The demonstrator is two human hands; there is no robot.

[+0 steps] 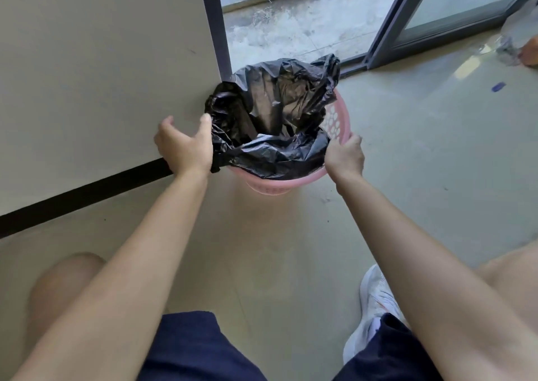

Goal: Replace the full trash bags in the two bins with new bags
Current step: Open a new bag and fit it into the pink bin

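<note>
Though crumpled, bag (276, 112) inside pink bin (341, 118)

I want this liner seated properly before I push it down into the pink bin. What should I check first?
1. Near rim covered: ok, the black bag is folded over it.
2. Right side of the rim covered: not ok, the pink bin shows bare there.
3. Far edge of the bag pulled down: not ok, it stands crumpled above the rim.
4. Bin steadied: ok, the right hand grips its rim.
5. Left edge of the bag held: not ok, the left hand is open, only its thumb at the bag.
6. Bag reaches the bin's bottom: cannot tell.
</note>
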